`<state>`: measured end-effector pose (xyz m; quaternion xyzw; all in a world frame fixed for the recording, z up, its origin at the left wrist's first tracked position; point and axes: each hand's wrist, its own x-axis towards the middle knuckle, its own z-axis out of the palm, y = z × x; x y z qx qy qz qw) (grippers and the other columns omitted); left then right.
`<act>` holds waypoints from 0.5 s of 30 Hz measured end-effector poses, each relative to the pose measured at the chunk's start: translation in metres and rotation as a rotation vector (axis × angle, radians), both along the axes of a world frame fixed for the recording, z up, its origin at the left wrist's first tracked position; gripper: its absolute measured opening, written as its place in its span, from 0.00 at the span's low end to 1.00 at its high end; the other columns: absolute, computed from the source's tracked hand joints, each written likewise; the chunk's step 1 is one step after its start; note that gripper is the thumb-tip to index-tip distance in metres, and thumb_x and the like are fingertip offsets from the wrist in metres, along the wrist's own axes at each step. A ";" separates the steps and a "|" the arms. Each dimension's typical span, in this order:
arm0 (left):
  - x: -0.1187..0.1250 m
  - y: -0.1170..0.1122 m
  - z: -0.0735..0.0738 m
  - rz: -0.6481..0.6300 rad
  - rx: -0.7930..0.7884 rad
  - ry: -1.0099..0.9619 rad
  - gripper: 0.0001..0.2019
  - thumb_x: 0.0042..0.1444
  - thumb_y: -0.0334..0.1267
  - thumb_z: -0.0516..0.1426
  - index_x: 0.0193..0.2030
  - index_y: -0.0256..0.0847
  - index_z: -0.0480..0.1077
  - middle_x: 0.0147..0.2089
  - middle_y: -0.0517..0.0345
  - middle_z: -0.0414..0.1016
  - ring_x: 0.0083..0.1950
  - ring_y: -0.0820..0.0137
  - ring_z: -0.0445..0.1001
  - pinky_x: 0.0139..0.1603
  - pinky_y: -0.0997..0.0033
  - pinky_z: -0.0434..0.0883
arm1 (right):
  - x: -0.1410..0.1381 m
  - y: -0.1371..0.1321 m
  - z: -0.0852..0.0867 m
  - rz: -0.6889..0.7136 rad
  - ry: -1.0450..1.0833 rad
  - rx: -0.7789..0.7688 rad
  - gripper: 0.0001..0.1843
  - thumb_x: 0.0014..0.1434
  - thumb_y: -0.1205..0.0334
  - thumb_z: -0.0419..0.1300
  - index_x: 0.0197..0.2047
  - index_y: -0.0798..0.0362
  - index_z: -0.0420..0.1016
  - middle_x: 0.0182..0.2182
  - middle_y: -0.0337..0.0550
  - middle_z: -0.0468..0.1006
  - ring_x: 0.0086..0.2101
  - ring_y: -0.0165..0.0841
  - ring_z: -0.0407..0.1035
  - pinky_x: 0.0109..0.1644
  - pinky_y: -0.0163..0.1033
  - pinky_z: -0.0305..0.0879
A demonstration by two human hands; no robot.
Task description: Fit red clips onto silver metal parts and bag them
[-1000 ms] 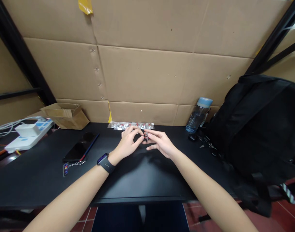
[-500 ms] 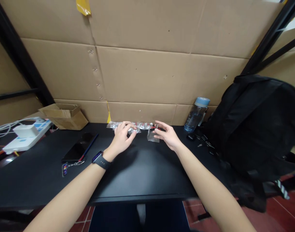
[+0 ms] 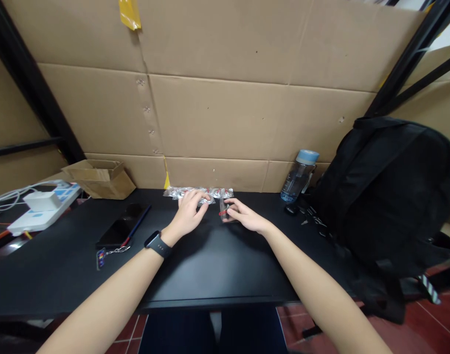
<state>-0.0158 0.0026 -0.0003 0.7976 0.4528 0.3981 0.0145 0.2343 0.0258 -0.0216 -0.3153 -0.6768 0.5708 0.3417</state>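
Along the back of the black table lies a row of small clear plastic packets (image 3: pixel 221 192) with shiny, partly red contents too small to name. My left hand (image 3: pixel 189 210), with a dark watch (image 3: pixel 157 243) on its wrist, rests over the left part of that row, fingers spread and hiding some packets. Just right of it, my right hand (image 3: pixel 247 217) pinches a small clear zip bag (image 3: pixel 225 216) with a red strip, held close above the table. Its fingertips cover part of the bag, and whatever is inside cannot be made out.
A phone (image 3: pixel 119 228), a pen (image 3: pixel 139 223) and a keychain (image 3: pixel 101 258) lie at left, beyond them a power strip (image 3: pixel 47 214) and an open cardboard box (image 3: pixel 106 182). At right stand a water bottle (image 3: pixel 297 178), keys (image 3: pixel 313 214) and a black backpack (image 3: pixel 390 206).
My right hand has closed on the zip bag and drawn it slightly left and toward me, away from the row's right end. My left hand has barely moved.
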 end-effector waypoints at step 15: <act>-0.003 -0.001 -0.006 -0.498 -0.396 0.390 0.32 0.46 0.19 0.45 0.49 0.54 0.77 0.56 0.66 0.78 0.66 0.67 0.68 0.65 0.63 0.60 | 0.013 -0.007 0.019 0.094 -0.102 -0.031 0.29 0.66 0.42 0.57 0.62 0.46 0.56 0.36 0.36 0.75 0.37 0.37 0.81 0.58 0.52 0.69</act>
